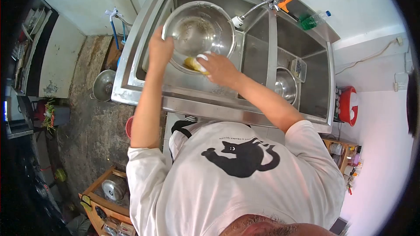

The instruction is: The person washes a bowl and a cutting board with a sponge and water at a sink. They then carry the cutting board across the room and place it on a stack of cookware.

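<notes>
A large steel bowl [192,28] is tilted in the left basin of the stainless sink [201,103], its inside facing me. My left hand [160,49] is closed on the bowl's left rim. On the near right rim, my right hand [218,67] presses a yellow sponge [193,64] with some white foam on it. The fingers wrap over the sponge, so part of it is hidden. Just beyond the bowl's right side, the white head of a flexible faucet [238,21] points down toward the basin.
A smaller steel bowl [285,86] and a clear container [299,70] sit in the right basin. A green bottle [313,21] lies on the back ledge near an orange handle [288,2]. On the floor at left stands a metal pot [103,85]. A red basin [348,105] is at right.
</notes>
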Motion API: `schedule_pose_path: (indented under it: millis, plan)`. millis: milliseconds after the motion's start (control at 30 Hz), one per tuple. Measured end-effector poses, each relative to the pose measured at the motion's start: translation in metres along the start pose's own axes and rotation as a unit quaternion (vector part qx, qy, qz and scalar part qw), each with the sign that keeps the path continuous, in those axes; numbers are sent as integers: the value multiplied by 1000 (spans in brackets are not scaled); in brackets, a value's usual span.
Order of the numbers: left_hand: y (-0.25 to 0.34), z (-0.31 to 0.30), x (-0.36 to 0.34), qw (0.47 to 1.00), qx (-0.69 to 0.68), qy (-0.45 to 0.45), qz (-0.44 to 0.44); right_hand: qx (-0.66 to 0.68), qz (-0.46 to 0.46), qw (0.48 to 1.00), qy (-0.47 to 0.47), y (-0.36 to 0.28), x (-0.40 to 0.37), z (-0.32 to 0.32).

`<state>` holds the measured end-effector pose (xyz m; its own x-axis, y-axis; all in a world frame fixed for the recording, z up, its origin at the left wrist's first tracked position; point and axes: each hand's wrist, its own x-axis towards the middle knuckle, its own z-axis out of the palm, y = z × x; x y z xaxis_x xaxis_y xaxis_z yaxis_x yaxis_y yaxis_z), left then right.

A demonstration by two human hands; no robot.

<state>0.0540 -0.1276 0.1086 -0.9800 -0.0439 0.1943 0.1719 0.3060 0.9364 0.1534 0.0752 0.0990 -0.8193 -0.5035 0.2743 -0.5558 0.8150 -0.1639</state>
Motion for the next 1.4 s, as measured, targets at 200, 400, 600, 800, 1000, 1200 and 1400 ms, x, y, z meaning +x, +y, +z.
schedule_pose_path:
  millis: [200,400,600,800,1000,1200,1400]
  plan:
    - [10,19,-26,997,-55,21,39,-41,-1,999,-13,-9,35,-25]
    - [-15,7,-11,998,-11,-41,-44,89,25,993,-73,-3,8,-5]
    - [-10,2,-15,991,81,-95,-43,-180,20,983,-33,65,27,-23]
    - [24,7,-28,988,74,-120,-56,-143,15,973,181,62,60,-38]
    - [-60,14,-13,996,42,-67,-28,-24,140,988,59,78,0,-24]
    - [-78,23,-6,990,18,-93,-99,132,323,926,146,93,-68,-69]
    - [-88,48,9,978,24,-117,-171,120,538,778,303,193,-195,-118]
